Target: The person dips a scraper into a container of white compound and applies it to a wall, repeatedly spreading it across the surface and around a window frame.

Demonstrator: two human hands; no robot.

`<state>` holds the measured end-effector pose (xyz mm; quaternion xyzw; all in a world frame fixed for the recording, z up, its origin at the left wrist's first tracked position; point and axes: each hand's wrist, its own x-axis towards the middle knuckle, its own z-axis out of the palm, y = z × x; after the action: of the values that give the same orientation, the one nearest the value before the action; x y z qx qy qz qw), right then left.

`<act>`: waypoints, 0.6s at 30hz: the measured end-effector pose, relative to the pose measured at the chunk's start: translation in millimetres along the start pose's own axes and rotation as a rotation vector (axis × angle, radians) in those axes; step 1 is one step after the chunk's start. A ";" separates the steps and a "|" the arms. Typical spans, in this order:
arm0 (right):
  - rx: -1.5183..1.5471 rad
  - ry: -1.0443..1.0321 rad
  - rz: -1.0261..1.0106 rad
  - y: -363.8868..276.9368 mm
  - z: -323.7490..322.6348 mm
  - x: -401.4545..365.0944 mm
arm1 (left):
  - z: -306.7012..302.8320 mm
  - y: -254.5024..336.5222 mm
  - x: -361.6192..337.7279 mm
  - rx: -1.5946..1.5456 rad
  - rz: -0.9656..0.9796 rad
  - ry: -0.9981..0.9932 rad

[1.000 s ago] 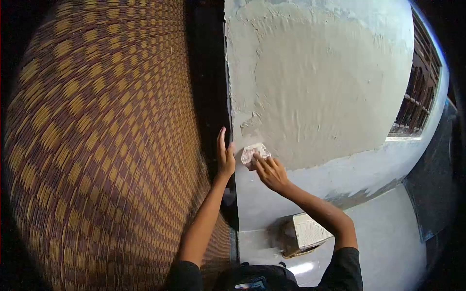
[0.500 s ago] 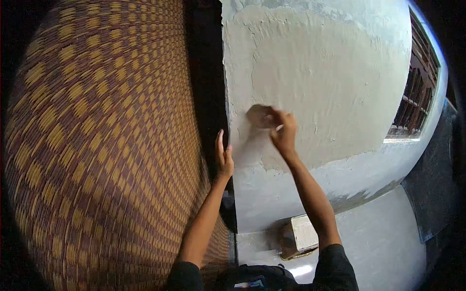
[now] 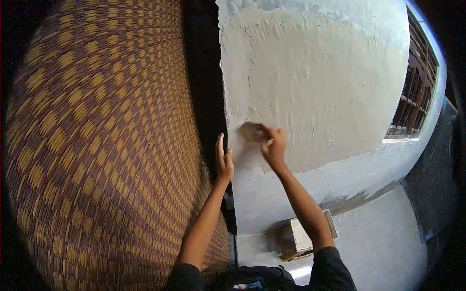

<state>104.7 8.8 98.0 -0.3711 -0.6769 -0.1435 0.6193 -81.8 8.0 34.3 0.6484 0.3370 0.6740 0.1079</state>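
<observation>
My right hand is closed on a flat, greyish-brown putty scraper, whose outline is a little blurred. The scraper is against or very near the wall, close to its left edge. A broad, damp-looking patch of beige putty with ridges and streaks covers much of that wall. At the vertical wall edge, my left hand rests with its fingers stretched upward, holding nothing.
A woven brown and yellow mat stands on the left, with a dark gap beside the wall. Below, a container with pale material in it sits on the grey floor. A barred window is at right.
My right hand and the scraper have moved left and down along the wall, toward its edge. My left hand has stayed at the edge. More of the container below shows.
</observation>
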 end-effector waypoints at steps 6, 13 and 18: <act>0.401 0.570 0.503 8.5 -45.2 31.2 | -7.4 -0.1 1.1 0.022 0.014 0.017; 0.052 -0.012 0.017 -7.1 10.9 -22.3 | 1.8 1.4 -4.0 -0.021 -0.048 0.002; 0.095 0.394 0.433 16.0 -37.2 22.6 | -2.6 -10.0 -3.6 0.009 0.001 0.004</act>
<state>143.7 2.7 122.2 -0.4423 -0.4547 -0.0455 0.7718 -86.8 12.5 25.6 0.6478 0.3399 0.6738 0.1038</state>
